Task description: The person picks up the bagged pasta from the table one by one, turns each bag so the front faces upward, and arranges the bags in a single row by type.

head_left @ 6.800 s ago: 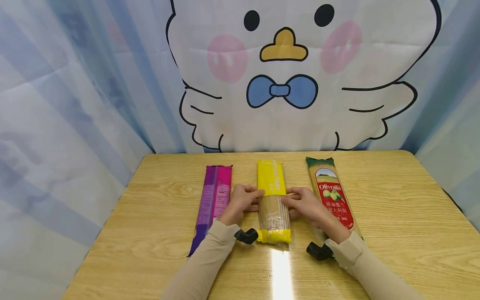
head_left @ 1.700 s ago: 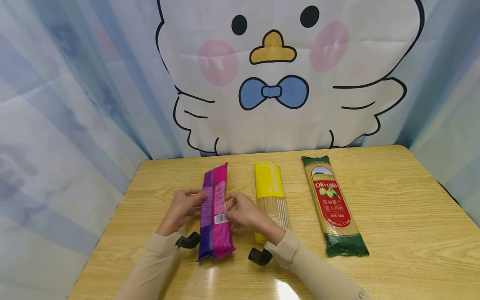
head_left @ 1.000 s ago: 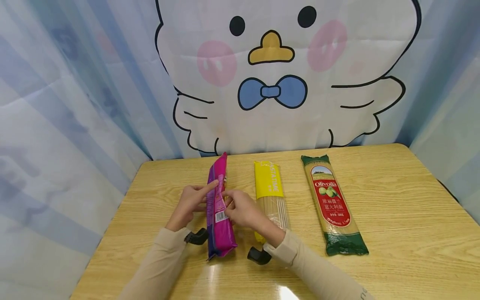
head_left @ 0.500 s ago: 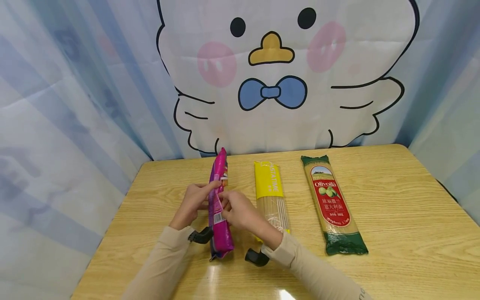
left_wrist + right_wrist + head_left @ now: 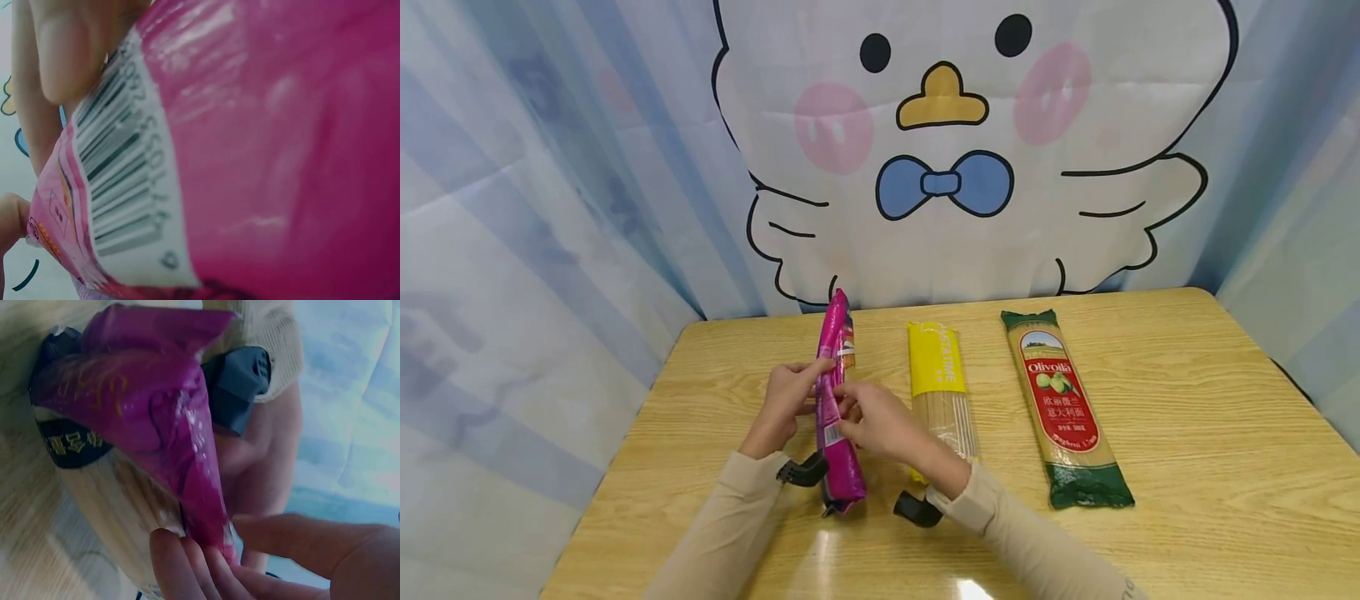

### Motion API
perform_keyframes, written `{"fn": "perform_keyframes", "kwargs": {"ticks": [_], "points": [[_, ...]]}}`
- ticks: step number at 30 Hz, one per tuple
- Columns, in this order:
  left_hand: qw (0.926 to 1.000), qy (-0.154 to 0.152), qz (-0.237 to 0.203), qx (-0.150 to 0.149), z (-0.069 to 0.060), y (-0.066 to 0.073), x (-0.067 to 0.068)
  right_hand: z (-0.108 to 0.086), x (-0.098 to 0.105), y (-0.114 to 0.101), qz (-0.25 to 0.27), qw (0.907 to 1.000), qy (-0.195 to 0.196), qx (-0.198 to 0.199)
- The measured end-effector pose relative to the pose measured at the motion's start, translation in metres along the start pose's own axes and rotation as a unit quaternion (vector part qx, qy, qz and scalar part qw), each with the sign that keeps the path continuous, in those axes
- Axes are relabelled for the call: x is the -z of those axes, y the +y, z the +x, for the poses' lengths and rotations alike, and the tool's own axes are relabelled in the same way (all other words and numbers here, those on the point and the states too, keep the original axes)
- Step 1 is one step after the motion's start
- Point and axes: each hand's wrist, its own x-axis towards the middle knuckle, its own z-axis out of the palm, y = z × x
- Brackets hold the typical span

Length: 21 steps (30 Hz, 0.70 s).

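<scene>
A magenta and purple pack of spaghetti [image 5: 844,471] stands tipped up on its long edge at the left of the table in the head view. My left hand [image 5: 784,404] grips it from the left, thumb on the upper edge. From the other side my right hand [image 5: 883,421] pinches the same edge, closer to the barcode. The right wrist view shows pale strands through the clear window of the magenta wrapper [image 5: 150,406], with fingertips [image 5: 169,553] on it. Magenta film and the barcode [image 5: 125,175] fill most of the left wrist view.
Right of the hands lies a yellow pack of noodles [image 5: 937,358], its lower end partly covered by my right wrist. Farther right is a green and red Olivoilà spaghetti pack [image 5: 1063,400]. A curtain [image 5: 955,250] hangs behind the wooden table [image 5: 1210,400].
Both hands have left the yellow pack and moved left to the magenta one. That pack has turned from lying flat onto its edge, its far end rising slightly.
</scene>
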Motion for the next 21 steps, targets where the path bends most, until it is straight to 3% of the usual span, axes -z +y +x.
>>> {"fn": "perform_keyframes", "kwargs": {"ticks": [7,15,21], "points": [[0.9999,-0.006,-0.014,0.001,0.001,0.002,0.002,-0.001,0.012,0.006,-0.004,0.9998,0.018,0.006],[0.9995,-0.014,-0.029,-0.005,-0.001,0.005,0.003,0.001,0.020,0.020,0.055,0.9977,0.024,-0.033],[0.9984,-0.023,-0.051,-0.005,-0.002,0.008,0.001,0.004,0.017,0.032,0.116,0.9915,-0.001,-0.058]]}}
